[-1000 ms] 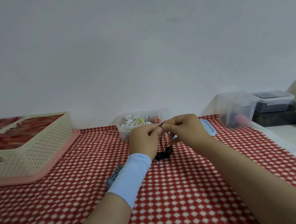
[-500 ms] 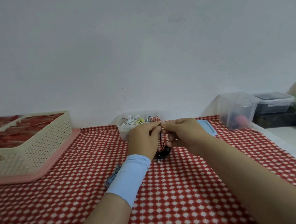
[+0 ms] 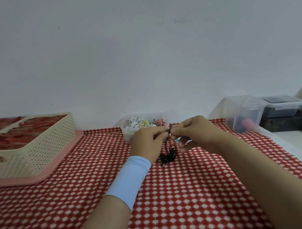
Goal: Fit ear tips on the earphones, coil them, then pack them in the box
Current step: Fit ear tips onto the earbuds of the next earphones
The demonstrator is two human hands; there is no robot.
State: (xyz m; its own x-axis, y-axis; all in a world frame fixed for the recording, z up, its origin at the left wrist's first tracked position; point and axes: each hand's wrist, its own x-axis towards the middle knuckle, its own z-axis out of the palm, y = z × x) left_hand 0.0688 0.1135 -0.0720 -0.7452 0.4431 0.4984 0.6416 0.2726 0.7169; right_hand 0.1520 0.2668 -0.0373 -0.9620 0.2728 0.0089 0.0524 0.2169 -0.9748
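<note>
A basket (image 3: 39, 151) sits at the bench's (image 3: 182, 203) left edge and a tub (image 3: 128, 135) at its far edge. Just in front of the tub, the left hand (image 3: 147, 142) and right hand (image 3: 196, 134) meet fingertip to fingertip. Both pinch one end of the black earphones (image 3: 168, 155), whose tangled cable hangs to the bench below them.

Left hand (image 3: 148, 142) and right hand (image 3: 194, 134) are pinching one black earphones (image 3: 168, 154) end together; cable is trailing onto the checkered worktop (image 3: 191, 193).

1 pale-blue, seemingly stretchy sleeve (image 3: 129, 179), left wrist
</note>
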